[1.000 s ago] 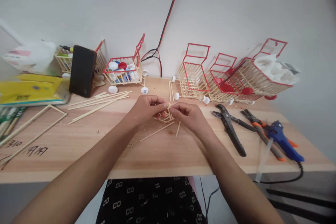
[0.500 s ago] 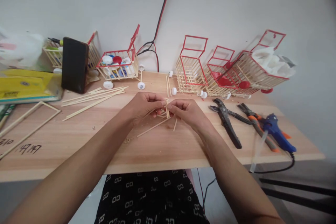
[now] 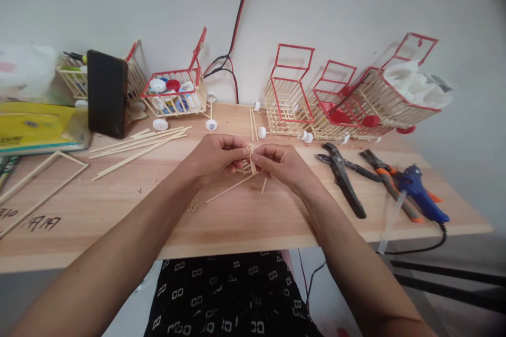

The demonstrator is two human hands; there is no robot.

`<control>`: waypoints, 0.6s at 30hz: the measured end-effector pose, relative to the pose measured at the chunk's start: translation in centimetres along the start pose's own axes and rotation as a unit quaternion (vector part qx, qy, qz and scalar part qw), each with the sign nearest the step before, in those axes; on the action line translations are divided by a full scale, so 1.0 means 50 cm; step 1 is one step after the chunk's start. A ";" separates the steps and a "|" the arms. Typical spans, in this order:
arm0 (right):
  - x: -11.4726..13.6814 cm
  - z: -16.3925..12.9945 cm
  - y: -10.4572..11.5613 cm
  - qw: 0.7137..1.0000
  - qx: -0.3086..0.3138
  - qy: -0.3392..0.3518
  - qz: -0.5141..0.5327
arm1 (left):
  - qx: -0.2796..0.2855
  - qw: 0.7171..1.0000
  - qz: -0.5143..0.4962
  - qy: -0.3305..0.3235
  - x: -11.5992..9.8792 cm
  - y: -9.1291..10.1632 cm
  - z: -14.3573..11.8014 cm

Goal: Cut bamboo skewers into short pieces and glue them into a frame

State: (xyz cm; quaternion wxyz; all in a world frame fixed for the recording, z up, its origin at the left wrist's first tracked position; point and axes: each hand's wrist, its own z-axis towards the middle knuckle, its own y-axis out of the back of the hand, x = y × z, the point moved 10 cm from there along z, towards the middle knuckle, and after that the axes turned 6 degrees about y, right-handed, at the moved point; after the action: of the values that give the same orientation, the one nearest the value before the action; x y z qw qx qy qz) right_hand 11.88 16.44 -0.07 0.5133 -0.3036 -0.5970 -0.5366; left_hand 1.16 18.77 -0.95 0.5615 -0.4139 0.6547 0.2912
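Between my two hands, over the middle of the table, is a small frame of thin wooden sticks [image 3: 252, 163]. My left hand [image 3: 221, 157] pinches its left side between thumb and fingers. From the other side, my right hand [image 3: 282, 164] pinches it with thumb and index finger. The fingers cover much of the frame, so its full shape is hidden. Below the hands a loose wooden stick [image 3: 227, 190] slants across the tabletop, and a short stick piece [image 3: 264, 185] lies by my right hand.
Small stick-built carts with red handles stand along the wall, one holding bottle caps [image 3: 173, 85]. Left are a phone [image 3: 106, 95], loose sticks [image 3: 138, 143] and a stick rectangle [image 3: 43, 197]. At right lie black cutters [image 3: 343, 181], orange-handled pliers [image 3: 391, 187] and a blue glue gun [image 3: 421, 192].
The view has shifted slightly. Both hands keep their pinch on the stick frame, with barely any movement of the fingers.
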 end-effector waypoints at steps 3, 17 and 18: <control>-0.001 -0.001 0.000 1.000 0.000 -0.003 0.002 | -0.007 1.000 0.007 0.007 0.004 0.003 0.001; -0.012 -0.002 -0.001 1.000 -0.003 -0.015 0.011 | -0.019 1.000 0.002 0.018 0.003 0.000 0.001; -0.010 -0.002 -0.001 1.000 -0.003 -0.015 0.010 | -0.019 1.000 0.000 0.018 0.004 0.001 0.002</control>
State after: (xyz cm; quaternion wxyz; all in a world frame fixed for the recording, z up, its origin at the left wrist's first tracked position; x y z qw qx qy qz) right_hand 12.04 16.43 -0.58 0.5089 -0.3195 -0.5995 -0.5287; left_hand 1.15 18.82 -1.18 0.5418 -0.4292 0.6591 0.2962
